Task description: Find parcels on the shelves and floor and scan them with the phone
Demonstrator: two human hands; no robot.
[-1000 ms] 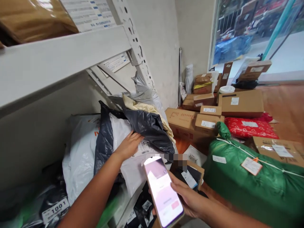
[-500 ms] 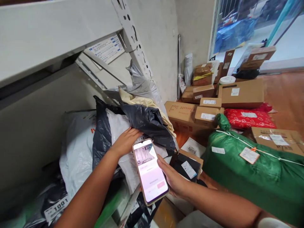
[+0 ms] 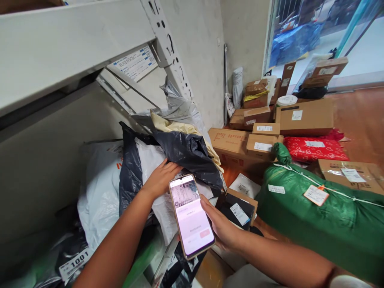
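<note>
My right hand (image 3: 222, 224) is wrapped round a smartphone (image 3: 193, 230), its lit screen facing me. The upper part of the screen shows a camera picture of a printed label with a barcode. My left hand (image 3: 160, 178) lies with fingers stretched out on a white plastic mailer bag (image 3: 148, 154), its fingertips reaching towards a folded dark grey mailer bag (image 3: 189, 154). The phone hides most of what lies beneath it. Left of my hand stand a black mailer bag (image 3: 130, 172) and a larger white bag (image 3: 103, 188) with orange lettering.
A white metal shelf frame (image 3: 90, 48) overhangs the bags on the left. A tag marked 1001 (image 3: 76, 262) sits at lower left. To the right are a big green sack (image 3: 300, 216), a red heart-patterned parcel (image 3: 315, 149), a black box (image 3: 237, 210) and several cardboard boxes (image 3: 306, 118).
The view has shifted slightly. The phone's camera picture now shows the label and barcode more clearly. Both hands stay almost where they were.
</note>
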